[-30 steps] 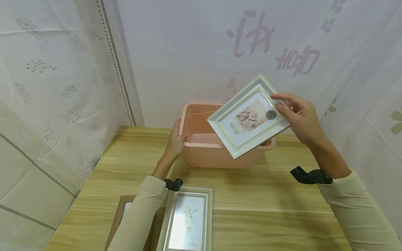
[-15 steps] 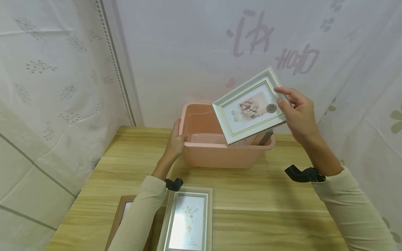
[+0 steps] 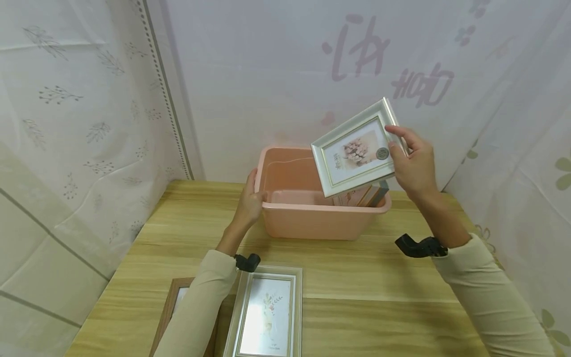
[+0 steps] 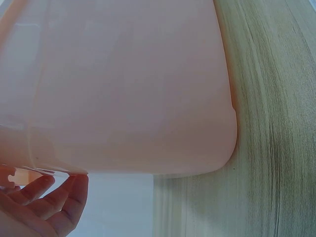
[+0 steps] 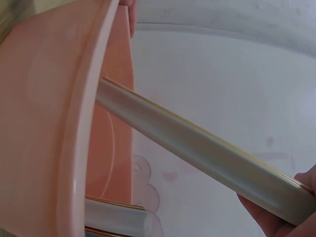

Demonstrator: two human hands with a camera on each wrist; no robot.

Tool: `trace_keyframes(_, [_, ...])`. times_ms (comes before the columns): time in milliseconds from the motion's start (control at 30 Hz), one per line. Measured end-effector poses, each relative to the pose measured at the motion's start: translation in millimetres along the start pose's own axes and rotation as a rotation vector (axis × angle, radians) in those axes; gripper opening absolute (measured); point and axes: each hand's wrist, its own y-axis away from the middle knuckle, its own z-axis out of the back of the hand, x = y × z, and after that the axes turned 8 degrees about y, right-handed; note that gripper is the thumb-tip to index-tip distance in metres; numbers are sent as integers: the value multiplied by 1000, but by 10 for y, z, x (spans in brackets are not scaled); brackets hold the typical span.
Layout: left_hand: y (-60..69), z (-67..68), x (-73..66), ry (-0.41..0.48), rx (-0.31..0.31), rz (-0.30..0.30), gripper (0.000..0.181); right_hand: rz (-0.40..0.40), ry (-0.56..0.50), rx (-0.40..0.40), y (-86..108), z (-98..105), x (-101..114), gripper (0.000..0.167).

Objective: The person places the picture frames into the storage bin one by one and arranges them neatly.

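Observation:
My right hand [image 3: 416, 166] pinches the right edge of a white frame with a gold inner line [image 3: 355, 148], tilted over the right part of a pink bin [image 3: 312, 223]. In the right wrist view that frame [image 5: 207, 153] shows edge-on, its far end behind the bin's rim [image 5: 74, 148]. My left hand [image 3: 248, 203] grips the bin's left rim; in the left wrist view its curled fingers [image 4: 66, 202] touch the bin's edge. Several frames [image 3: 363, 196] stand inside the bin at its right end, partly hidden by the held one.
A pale frame with a plant picture [image 3: 267, 312] lies on the wooden table [image 3: 379, 297] near the front. Left of it, a brown frame [image 3: 167, 310] is partly covered by my left sleeve. Printed cloth [image 3: 267, 74] hangs behind the bin.
My right hand has carried the white frame up and then slightly right, tilting it and uncovering the frames in the bin. My left hand and the bin have stayed put.

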Motion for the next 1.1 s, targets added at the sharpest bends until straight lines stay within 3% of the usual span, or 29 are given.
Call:
trace_keyframes(233, [25,-5,-1,19,-8,-2,80,75,215,8,45,-142,-22,39])
trace_keyframes(600, [-10,22,-22,29,20,52,79,94,273,38,86,-385,-137,42])
trace_keyframes(833, [21,-14,6,38,-1,-12,79,117,311,41,107,-526,-235,41])
trace_keyframes(1100, [23,-5,1,20,0,-12,79,106,348,115,114,-635,-314,42])
